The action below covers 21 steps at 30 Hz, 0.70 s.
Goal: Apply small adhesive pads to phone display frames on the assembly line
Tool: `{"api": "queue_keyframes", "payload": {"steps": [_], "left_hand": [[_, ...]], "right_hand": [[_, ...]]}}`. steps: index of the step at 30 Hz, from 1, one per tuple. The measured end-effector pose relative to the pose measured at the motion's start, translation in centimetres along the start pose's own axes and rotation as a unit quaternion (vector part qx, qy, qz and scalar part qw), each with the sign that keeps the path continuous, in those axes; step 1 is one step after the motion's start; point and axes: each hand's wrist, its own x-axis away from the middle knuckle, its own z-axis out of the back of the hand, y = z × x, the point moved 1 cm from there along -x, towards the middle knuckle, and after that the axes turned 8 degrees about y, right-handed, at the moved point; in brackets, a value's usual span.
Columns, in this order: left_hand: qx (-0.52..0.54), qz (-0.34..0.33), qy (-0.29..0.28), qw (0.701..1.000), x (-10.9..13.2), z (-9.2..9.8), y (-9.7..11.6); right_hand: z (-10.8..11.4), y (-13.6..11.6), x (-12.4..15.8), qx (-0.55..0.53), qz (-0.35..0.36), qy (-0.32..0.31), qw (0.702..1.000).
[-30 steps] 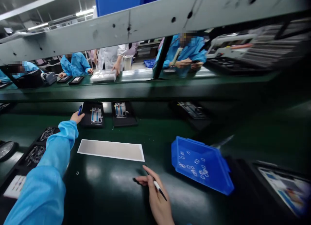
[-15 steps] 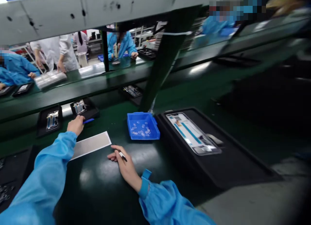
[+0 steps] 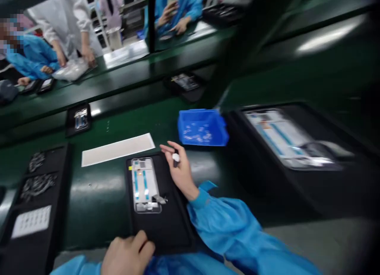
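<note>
My left hand (image 3: 127,253) is at the near left corner of a black tray (image 3: 172,231), its fingers curled over the edge. In the tray lies an open phone body (image 3: 146,186) with two blue strips and a loose grey flex piece at its lower right. My right hand (image 3: 182,170) hovers over the tray's upper right edge. Its fingers close around a small black-and-white pen-like tool (image 3: 176,158), mostly hidden, while the forefinger points outward. Behind the tray lies a pale strip sheet (image 3: 118,149). A blue bin (image 3: 203,142) holding small clear rings sits beyond my right hand.
At left stands a black compartment tray (image 3: 61,188) with dark small parts and a white sheet. Another black tray (image 3: 308,195) with a phone body is at right. A dark post (image 3: 237,57) slants behind the bin. Co-workers sit and stand across the bench.
My left hand has come back from the far row to the near edge, and a tray with a phone body now lies before me. My right hand keeps its tool. The view has shifted.
</note>
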Motion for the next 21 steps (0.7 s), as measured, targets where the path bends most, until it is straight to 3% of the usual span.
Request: {"api": "queue_keyframes", "payload": {"steps": [2, 3, 5, 7, 8, 10, 12, 14, 18, 21], "left_hand": [[0.083, 0.058, -0.025, 0.995, -1.0, 0.1, -1.0], [0.123, 0.107, 0.003, 0.987, -1.4, 0.7, -2.2], [0.149, 0.225, 0.125, 0.955, -1.5, 2.4, -5.3], [0.088, 0.345, 0.256, 0.899, -0.7, 3.9, -8.8], [0.04, 0.4, 0.292, 0.868, -0.1, 4.3, -10.5], [-0.044, 0.48, 0.296, 0.825, 0.6, 4.3, -13.1], [-0.084, 0.51, 0.267, 0.813, 0.9, 3.8, -14.8], [-0.085, 0.505, 0.255, 0.82, 0.8, 3.3, -15.5], [-0.062, 0.488, 0.27, 0.827, 0.5, 3.5, -15.1], [0.108, 0.509, 0.303, 0.798, -0.5, 3.9, -13.6]], "right_hand": [[-0.1, 0.3, 0.5, 0.062, 0.021, -0.053, 0.996], [-0.1, 0.4, 0.6, 0.09, 0.035, -0.076, 0.992], [-0.2, 0.7, 0.9, 0.128, 0.064, -0.09, 0.986], [-0.2, 0.8, 1.1, 0.152, 0.084, -0.082, 0.981], [-0.2, 0.8, 1.1, 0.162, 0.092, -0.077, 0.98], [-0.2, 0.9, 1.2, 0.18, 0.107, -0.072, 0.975], [-0.1, 1.0, 1.2, 0.193, 0.121, -0.07, 0.971], [-0.1, 1.0, 1.1, 0.205, 0.131, -0.067, 0.968], [0.1, 0.1, 1.0, 0.227, 0.158, -0.048, 0.96], [-0.2, -2.0, 1.3, 0.209, 0.177, -0.069, 0.959]]}}
